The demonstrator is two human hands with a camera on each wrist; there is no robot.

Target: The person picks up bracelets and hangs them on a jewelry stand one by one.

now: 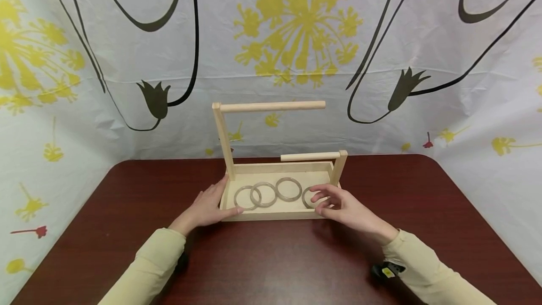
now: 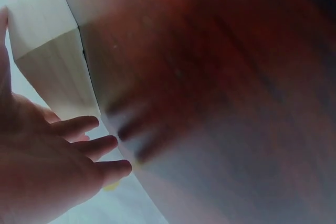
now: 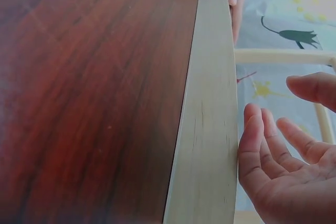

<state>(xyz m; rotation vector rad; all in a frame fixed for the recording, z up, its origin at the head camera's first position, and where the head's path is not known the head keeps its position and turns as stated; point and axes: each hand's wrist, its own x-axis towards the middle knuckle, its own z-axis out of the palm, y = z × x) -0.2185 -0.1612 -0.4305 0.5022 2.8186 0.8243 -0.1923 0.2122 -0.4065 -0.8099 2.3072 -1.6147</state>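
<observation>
A pale wooden tray (image 1: 271, 216) with two upright posts, each bearing a horizontal rod, stands on the table. Several greyish translucent rings lie inside: two overlap at the left, one ring (image 1: 289, 199) is near the middle, and another ring (image 1: 303, 198) at the right is partly hidden by my right hand. My left hand (image 1: 206, 206) rests against the tray's left end, thumb over the front rim, its fingers extended in the left wrist view. Over the tray's right end, my right hand (image 1: 347, 208) has loosely bent fingers, and nothing shows between them and the thumb in the right wrist view.
The long upper rod (image 1: 273, 106) extends right from the tall left post (image 1: 223, 140). A shorter, lower rod (image 1: 310, 156) points left from the right post (image 1: 338, 168). Around the tray spreads a dark red-brown table (image 1: 271, 258), with a flower-patterned cloth (image 1: 271, 60) behind it.
</observation>
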